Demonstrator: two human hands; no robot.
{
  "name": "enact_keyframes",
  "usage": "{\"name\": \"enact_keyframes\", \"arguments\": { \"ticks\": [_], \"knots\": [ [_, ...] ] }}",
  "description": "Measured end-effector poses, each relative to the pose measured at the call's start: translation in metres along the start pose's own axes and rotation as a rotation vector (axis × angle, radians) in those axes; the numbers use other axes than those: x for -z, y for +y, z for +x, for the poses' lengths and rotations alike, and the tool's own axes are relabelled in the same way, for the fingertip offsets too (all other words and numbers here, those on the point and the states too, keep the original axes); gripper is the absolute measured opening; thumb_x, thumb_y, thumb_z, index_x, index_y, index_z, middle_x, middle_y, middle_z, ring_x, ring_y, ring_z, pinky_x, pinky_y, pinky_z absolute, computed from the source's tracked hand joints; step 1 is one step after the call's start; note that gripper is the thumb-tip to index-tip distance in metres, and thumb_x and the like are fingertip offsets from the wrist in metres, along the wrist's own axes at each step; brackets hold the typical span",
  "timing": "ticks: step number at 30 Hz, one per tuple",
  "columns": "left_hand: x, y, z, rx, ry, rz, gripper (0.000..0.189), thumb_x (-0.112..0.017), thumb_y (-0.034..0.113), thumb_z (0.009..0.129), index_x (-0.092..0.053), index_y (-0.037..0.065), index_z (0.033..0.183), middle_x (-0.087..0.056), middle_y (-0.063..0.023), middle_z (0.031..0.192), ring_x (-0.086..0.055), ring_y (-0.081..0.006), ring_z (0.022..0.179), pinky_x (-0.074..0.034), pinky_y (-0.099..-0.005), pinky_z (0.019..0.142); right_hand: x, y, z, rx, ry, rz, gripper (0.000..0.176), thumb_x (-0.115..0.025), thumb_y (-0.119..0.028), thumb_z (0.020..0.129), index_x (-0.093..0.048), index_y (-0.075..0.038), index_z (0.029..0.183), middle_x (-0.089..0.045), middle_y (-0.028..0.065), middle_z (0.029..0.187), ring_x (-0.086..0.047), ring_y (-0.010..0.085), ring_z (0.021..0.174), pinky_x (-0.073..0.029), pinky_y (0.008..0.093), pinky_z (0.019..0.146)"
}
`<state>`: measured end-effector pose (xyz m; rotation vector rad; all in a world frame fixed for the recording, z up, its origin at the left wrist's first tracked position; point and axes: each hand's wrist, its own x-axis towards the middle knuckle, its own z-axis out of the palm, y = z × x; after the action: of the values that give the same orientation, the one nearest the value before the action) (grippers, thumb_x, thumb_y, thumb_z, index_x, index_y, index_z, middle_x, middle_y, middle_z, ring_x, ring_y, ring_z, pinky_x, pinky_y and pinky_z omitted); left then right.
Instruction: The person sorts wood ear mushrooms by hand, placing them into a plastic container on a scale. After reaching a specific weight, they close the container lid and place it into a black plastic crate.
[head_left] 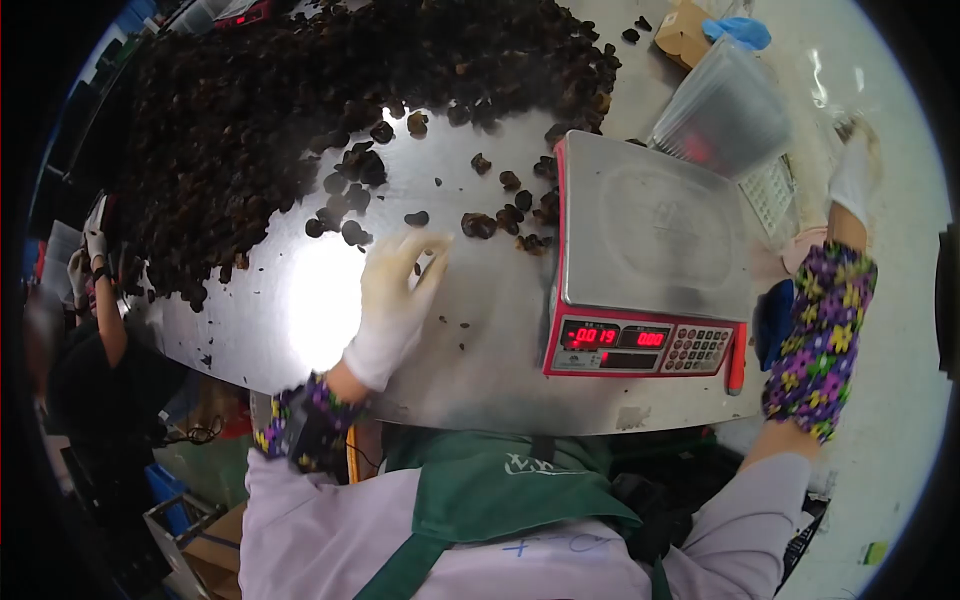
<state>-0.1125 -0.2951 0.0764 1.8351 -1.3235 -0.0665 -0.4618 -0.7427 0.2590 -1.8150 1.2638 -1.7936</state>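
Observation:
My left hand (393,305), in a white glove, hovers over the metal table with fingers bent and the thumb apart from them. Small pieces of dark wood ear mushroom (355,165) lie just beyond it. To its right stands a red scale (655,225) with a bare steel plate; the display reads -0.019 and 0.00. My right hand (853,175), also gloved, reaches far out past the scale on the right. Its fingers are smeared by motion, near shiny clear plastic (835,85), and I cannot tell whether they hold it.
A big heap of wood ear mushrooms (370,70) covers the back and left of the metal table (490,370). Stacked clear plastic containers (720,110) stand behind the scale, near a cardboard box (684,32). At far left another person's gloved hands (90,255) show beside the heap.

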Motion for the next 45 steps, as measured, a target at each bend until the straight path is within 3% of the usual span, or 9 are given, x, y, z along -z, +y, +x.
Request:
{"name": "enact_keyframes", "arguments": {
  "ticks": [6, 10, 15, 20, 26, 30, 39, 42, 45],
  "knots": [
    [-0.098, -0.029, 0.062, -0.17, -0.053, 0.311, 0.024, -0.076, 0.018, 0.081, -0.072, 0.018, 0.104, -0.071, -0.0038, 0.097, -0.064, -0.0261, 0.097, -0.046, -0.0411, 0.089, 0.043, -0.105, -0.172, -0.024, -0.143, -0.107, 0.02, -0.061, -0.019, 0.101, -0.068, -0.001, 0.099, -0.066, 0.0068, 0.088, -0.061, 0.0156, 0.081, -0.048, 0.0292, 0.071],
    [-0.107, -0.025, 0.062, -0.235, -0.26, 0.365, 0.023, -0.076, 0.019, 0.079, -0.073, 0.02, 0.103, -0.071, -0.0032, 0.096, -0.063, -0.0264, 0.097, -0.045, -0.0426, 0.089, 0.056, -0.096, -0.279, 0.729, -0.494, -0.516, 0.016, -0.074, -0.022, 0.089, -0.07, -0.01, 0.099, -0.061, 0.0073, 0.08, -0.06, 0.024, 0.073, -0.044, 0.0403, 0.068],
    [-0.043, -0.018, 0.031, -0.151, -0.095, 0.145, 0.024, -0.075, 0.01, 0.078, -0.073, 0.014, 0.101, -0.071, -0.0054, 0.096, -0.063, -0.0285, 0.098, -0.045, -0.0395, 0.088, 0.061, -0.096, -0.34, 0.605, -0.782, -0.699, 0.033, -0.075, -0.03, 0.085, -0.067, -0.019, 0.115, -0.064, 0.0017, 0.102, -0.06, 0.0231, 0.095, -0.043, 0.0468, 0.098],
    [0.074, -0.037, -0.056, 0.045, 0.276, 0.168, 0.021, -0.073, 0.002, 0.079, -0.072, 0.007, 0.099, -0.071, -0.0086, 0.093, -0.066, -0.0274, 0.087, -0.049, -0.037, 0.082, 0.07, -0.114, -0.34, 0.613, -0.592, -0.526, 0.037, -0.068, -0.035, 0.09, -0.066, -0.017, 0.122, -0.064, 0.0045, 0.113, -0.059, 0.0253, 0.11, -0.031, 0.0495, 0.113],
    [0.179, -0.118, -0.215, 0.605, 0.486, 0.776, 0.041, -0.07, 0.004, 0.082, -0.065, 0.004, 0.123, -0.067, -0.0158, 0.116, -0.064, -0.0319, 0.106, -0.05, -0.0397, 0.095, 0.076, -0.102, -0.371, 0.549, -0.515, -0.093, 0.02, -0.064, -0.014, 0.091, -0.068, -0.011, 0.111, -0.067, 0.0073, 0.106, -0.064, 0.0262, 0.094, -0.052, 0.039, 0.081],
    [0.158, -0.091, -0.186, 0.393, 0.522, 0.527, 0.041, -0.066, 0.001, 0.087, -0.062, 0.004, 0.129, -0.063, -0.0129, 0.124, -0.061, -0.0266, 0.113, -0.045, -0.0376, 0.101, 0.077, -0.094, -0.409, 0.507, -0.689, 0.008, 0.021, -0.068, -0.011, 0.086, -0.069, -0.014, 0.107, -0.069, 0.0036, 0.099, -0.065, 0.0239, 0.078, -0.052, 0.0365, 0.069],
    [-0.024, -0.035, 0.033, -0.19, -0.11, 0.125, 0.038, -0.072, 0.01, 0.083, -0.067, 0.012, 0.121, -0.064, -0.0144, 0.121, -0.063, -0.0331, 0.109, -0.051, -0.0387, 0.092, 0.11, -0.077, -0.465, 0.336, -0.757, -0.101, 0.027, -0.069, 0.001, 0.079, -0.071, -0.012, 0.102, -0.069, 0.0054, 0.089, -0.065, 0.0247, 0.07, -0.049, 0.0377, 0.059],
    [-0.075, -0.052, 0.063, -0.111, -0.534, 0.33, 0.036, -0.071, 0.014, 0.085, -0.066, 0.014, 0.121, -0.064, -0.0151, 0.116, -0.063, -0.0342, 0.104, -0.051, -0.0394, 0.092, 0.124, -0.07, -0.472, 0.281, -0.739, -0.169, 0.026, -0.067, 0.005, 0.08, -0.07, -0.011, 0.101, -0.069, 0.0066, 0.087, -0.066, 0.0254, 0.072, -0.051, 0.0365, 0.061],
    [-0.089, -0.058, 0.085, -0.066, -0.465, 0.149, 0.039, -0.073, 0.021, 0.084, -0.065, 0.016, 0.122, -0.063, -0.0139, 0.115, -0.061, -0.0355, 0.105, -0.049, -0.0451, 0.095, 0.126, -0.052, -0.481, 0.215, -0.623, -0.249, 0.031, -0.065, 0.01, 0.078, -0.07, -0.01, 0.101, -0.069, 0.009, 0.091, -0.066, 0.0274, 0.08, -0.052, 0.0388, 0.067]
  ]
}}
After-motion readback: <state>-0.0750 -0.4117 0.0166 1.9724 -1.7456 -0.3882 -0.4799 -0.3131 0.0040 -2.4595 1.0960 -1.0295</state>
